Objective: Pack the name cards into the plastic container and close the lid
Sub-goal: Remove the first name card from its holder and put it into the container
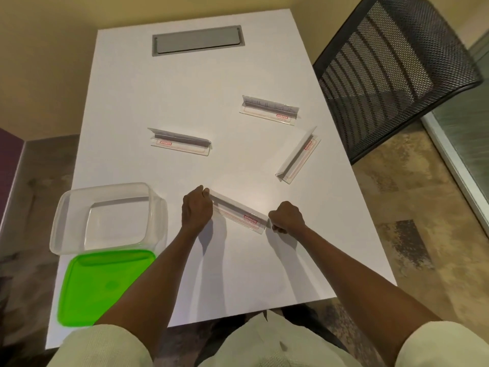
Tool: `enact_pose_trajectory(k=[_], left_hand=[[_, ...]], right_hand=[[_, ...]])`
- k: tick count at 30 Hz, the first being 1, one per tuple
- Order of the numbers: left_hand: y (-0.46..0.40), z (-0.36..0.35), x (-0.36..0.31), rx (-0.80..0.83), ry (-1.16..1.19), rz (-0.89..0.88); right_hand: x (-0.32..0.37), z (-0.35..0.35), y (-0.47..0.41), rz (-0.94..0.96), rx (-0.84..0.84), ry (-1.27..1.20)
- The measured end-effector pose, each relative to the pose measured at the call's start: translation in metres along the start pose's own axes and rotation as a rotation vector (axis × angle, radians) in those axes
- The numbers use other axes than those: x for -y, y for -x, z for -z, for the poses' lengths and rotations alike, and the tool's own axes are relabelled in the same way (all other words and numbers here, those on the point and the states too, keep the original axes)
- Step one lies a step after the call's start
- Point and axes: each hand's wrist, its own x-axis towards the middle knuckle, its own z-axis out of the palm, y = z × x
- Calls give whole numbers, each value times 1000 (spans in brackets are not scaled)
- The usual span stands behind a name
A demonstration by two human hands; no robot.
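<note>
A clear tent-shaped name card (pixel 239 212) with red print lies near the table's middle front. My left hand (pixel 197 207) grips its left end and my right hand (pixel 285 218) grips its right end. Three more name cards rest on the table: one at centre left (pixel 180 142), one further back right (pixel 270 110), one angled at the right (pixel 298 156). The clear plastic container (pixel 156 215) stands open and holds nothing at the front left. Its green lid (pixel 98 287) lies flat just in front of it, at the table's near left corner.
The white table (pixel 201 83) has a grey cable hatch (pixel 197 40) at the back. A black mesh chair (pixel 391 72) stands at the right rear. The table's right edge runs close to the angled card.
</note>
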Motion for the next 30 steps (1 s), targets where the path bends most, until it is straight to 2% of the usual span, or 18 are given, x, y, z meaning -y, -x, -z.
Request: enact_pose_trajectory(k=[7,17,23,30], left_hand=[[-4,7,-9,75,-60,-30],[0,22,-24,-26,57,109],[-2,46,-33,-200,159,135],[-9,67,-44,-298,282,108]], right_hand=[[8,-1,-3,-99,80,-141],[23,10,-8,-107,102,-203],[51,42,-15,1,47,-256],[82,80,-20,216,-30,-228]])
